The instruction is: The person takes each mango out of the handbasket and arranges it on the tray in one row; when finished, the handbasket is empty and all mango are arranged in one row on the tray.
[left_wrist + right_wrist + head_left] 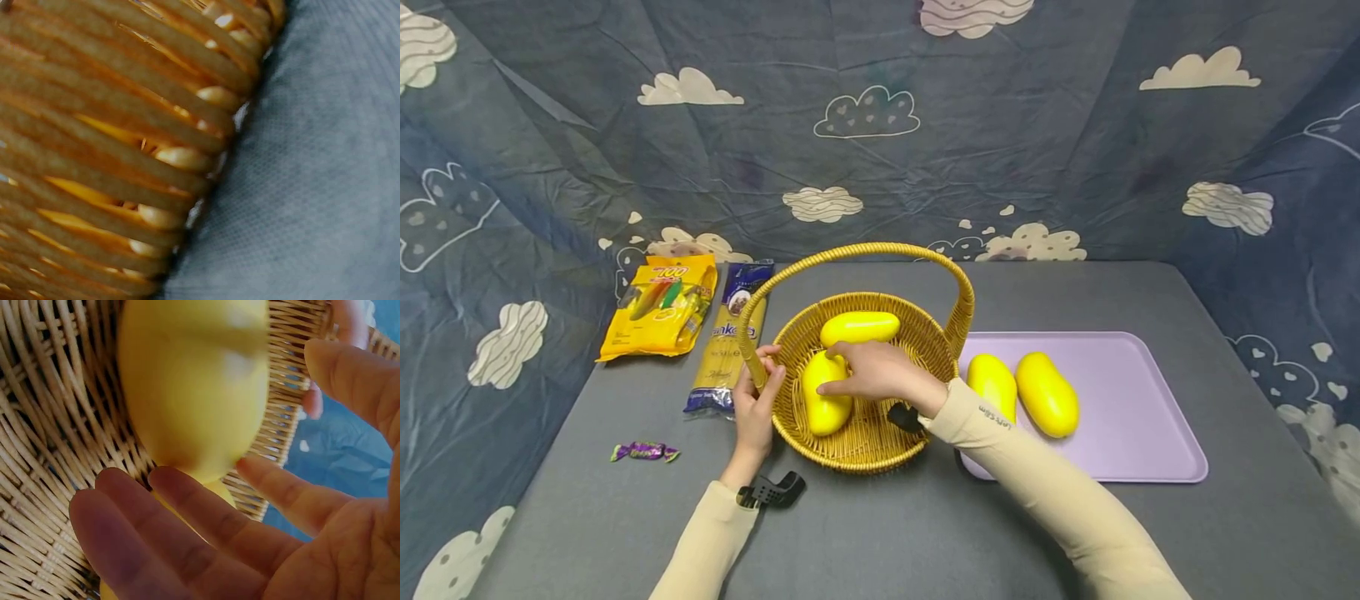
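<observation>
A round wicker basket [865, 462] with a tall arched handle holds two smooth yellow mangoes. One mango [826, 404] lies lengthwise at the left inside; the other mango [868, 325] lies crosswise at the back. My left hand [754, 417] grips the basket's left side at the foot of the handle. The basket's woven side [112, 137] fills much of the left wrist view. My right hand [880, 371] reaches into the basket over the left mango. In the right wrist view its extended, spread fingers [187, 544] are right at the end of the mango [194, 394], not curled round it.
Right of the basket, a lilac tray [1142, 417] carries two more mangoes [1048, 396], one partly behind my right sleeve. At left are a yellow candy bag [662, 308], a pasta packet [726, 354] and a purple wrapped candy [645, 452]. A cloud-patterned cloth hangs behind.
</observation>
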`<state>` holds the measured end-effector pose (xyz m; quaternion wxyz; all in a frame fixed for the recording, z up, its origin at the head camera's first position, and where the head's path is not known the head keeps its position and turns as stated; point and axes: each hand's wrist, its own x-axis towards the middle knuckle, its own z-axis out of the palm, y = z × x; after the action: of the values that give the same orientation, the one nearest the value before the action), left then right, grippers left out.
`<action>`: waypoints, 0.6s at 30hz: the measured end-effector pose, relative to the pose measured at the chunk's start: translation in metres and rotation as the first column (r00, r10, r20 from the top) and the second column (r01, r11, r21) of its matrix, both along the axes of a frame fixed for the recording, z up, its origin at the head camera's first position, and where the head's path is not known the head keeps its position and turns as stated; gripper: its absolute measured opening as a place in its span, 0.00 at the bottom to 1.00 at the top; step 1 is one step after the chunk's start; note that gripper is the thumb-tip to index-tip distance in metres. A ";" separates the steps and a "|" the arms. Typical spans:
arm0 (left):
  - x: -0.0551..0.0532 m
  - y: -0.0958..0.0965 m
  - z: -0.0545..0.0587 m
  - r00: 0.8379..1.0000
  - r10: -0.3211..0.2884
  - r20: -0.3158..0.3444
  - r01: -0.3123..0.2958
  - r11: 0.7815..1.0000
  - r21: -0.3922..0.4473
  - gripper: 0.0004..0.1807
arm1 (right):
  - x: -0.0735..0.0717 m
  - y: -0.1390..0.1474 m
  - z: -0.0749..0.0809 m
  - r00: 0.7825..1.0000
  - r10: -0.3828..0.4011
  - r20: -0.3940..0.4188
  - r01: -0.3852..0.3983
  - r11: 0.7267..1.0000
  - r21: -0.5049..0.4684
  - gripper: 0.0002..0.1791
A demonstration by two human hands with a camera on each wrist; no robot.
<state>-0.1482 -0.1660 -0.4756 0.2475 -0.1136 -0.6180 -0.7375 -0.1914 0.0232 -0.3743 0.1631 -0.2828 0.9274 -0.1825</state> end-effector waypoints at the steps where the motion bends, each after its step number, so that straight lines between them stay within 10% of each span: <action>1: 0.000 0.000 0.000 1.000 -0.001 -0.001 0.001 1.000 0.002 0.08 | 0.000 -0.001 -0.001 1.000 -0.003 0.003 0.003 1.000 0.000 0.35; 18: 0.001 0.003 0.004 1.000 -0.007 -0.001 0.007 1.000 0.016 0.13 | 0.000 -0.019 -0.014 0.998 -0.039 0.049 0.042 0.997 -0.071 0.36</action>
<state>-0.1476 -0.1633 -0.4717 0.2463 -0.1141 -0.6116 -0.7432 -0.1914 0.0043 -0.3886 0.1710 -0.2651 0.9217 -0.2255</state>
